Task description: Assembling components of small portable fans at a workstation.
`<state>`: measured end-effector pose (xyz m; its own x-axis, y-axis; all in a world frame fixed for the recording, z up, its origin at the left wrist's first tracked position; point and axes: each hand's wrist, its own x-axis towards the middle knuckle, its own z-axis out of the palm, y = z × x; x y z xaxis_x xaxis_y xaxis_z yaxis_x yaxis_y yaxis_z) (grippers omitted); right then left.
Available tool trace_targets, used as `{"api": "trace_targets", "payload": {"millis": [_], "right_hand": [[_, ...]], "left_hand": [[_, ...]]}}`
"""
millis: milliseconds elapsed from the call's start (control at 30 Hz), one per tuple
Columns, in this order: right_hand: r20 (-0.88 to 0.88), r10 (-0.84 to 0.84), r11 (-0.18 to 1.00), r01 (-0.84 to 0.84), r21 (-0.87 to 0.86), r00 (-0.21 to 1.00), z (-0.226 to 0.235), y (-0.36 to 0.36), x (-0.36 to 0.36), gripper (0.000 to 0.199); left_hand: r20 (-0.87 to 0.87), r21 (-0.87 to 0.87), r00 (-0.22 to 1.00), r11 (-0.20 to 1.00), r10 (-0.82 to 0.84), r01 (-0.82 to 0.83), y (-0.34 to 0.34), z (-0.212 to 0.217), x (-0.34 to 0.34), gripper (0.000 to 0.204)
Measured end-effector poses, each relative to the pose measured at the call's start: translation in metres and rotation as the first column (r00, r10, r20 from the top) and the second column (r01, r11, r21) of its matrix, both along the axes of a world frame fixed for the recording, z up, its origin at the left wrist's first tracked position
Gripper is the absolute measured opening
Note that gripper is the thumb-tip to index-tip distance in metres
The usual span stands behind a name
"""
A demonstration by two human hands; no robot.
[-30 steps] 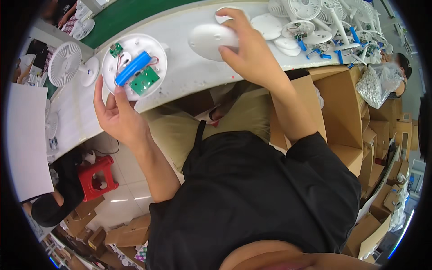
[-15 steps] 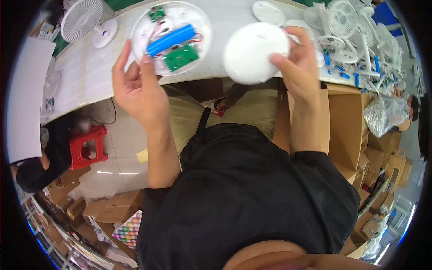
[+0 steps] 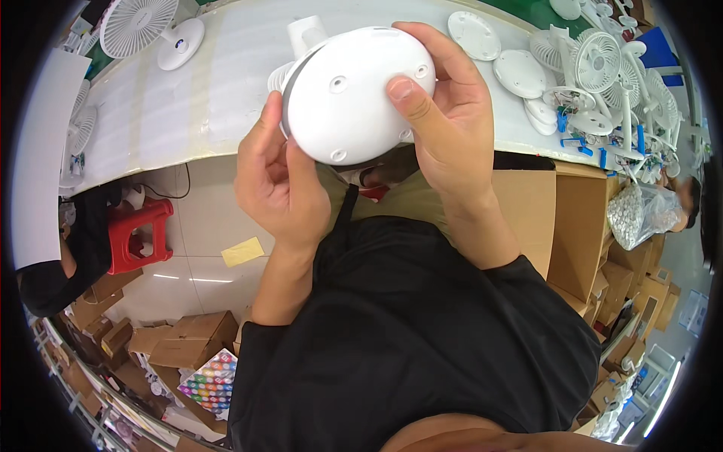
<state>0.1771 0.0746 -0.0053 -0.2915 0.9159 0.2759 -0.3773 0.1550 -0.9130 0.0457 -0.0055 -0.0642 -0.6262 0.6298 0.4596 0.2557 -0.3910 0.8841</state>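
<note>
Over the table's near edge I hold a white fan base with a round white cover laid over its underside. A dark gap shows between cover and base along the left side. Behind it stick out the fan's white stem and part of a grille. My left hand grips the left rim, thumb and fingers at the gap. My right hand clasps the right side of the cover, its thumb pressed on the face near the screw holes. The blue battery and green circuit boards inside are now hidden.
A white fan stands at the back left of the table. More round covers and a cluster of fan parts with blue cells lie right. Below are an open cardboard box and a red stool beside another person.
My right hand has brought the cover left onto the base, hiding the battery and boards. My left hand has moved right and down, with the base tilted up between both hands.
</note>
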Motion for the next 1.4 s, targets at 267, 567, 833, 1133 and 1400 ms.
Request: {"api": "trace_targets", "payload": {"millis": [267,567,833,1133,1400], "right_hand": [[0.212,-0.025,0.983,-0.015,0.184,0.977,-0.008,-0.001,-0.002,0.050],[0.364,0.012,0.891,-0.175,0.418,0.931,-0.013,0.000,0.005,0.051],[0.416,0.163,0.913,-0.297,0.281,0.895,0.001,0.004,0.001,0.044],[0.402,0.106,0.781,-0.326,0.532,0.910,0.014,0.003,0.008,0.036],[0.220,0.000,0.598,-0.176,0.782,0.975,-0.003,-0.011,0.003,0.028]], "left_hand": [[0.035,-0.016,0.986,0.986,-0.163,0.164,-0.020,0.007,-0.005,0.048],[0.102,-0.239,0.980,0.952,-0.172,0.192,-0.029,0.022,-0.006,0.052],[0.036,-0.152,0.979,0.967,-0.199,0.203,-0.031,0.007,-0.007,0.050],[-0.072,-0.074,0.935,0.936,-0.348,0.343,-0.028,0.010,-0.017,0.046],[0.678,0.406,0.531,0.861,-0.508,0.306,0.009,0.024,0.008,0.040]]}}
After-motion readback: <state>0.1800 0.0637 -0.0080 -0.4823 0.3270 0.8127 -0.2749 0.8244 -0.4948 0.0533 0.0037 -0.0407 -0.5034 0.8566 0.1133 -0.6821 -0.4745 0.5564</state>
